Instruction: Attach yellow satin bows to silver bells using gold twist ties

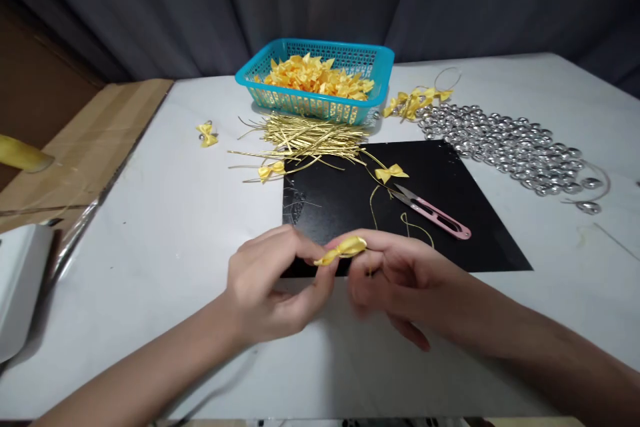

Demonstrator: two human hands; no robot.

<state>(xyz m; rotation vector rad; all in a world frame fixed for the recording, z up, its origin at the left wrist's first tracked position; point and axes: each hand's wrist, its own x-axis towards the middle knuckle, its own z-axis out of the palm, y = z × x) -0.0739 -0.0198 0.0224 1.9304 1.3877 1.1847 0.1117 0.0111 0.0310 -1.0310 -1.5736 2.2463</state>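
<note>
1. A yellow bow (341, 250) is pinched in the left hand (280, 273), above the near part of a black mat (340, 187).
2. Its right end is met by the right hand (405, 273); whether it is gripped there cannot be told through the blur.
3. Pink-handled snips (424, 207) are laid on the mat's right.
4. Farther, gold ties (310, 137) are heaped before a blue basket (385, 80) of bows (320, 77).
5. Silver beads (510, 143) are spread far right.

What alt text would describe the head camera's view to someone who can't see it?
A person's left hand pinches a yellow bow, with the right hand against it, by the near edge of a black mat on a white table. Pink snips lie on the mat; beyond are gold cords and a turquoise basket of yellow bows, silver beads at right.
</note>
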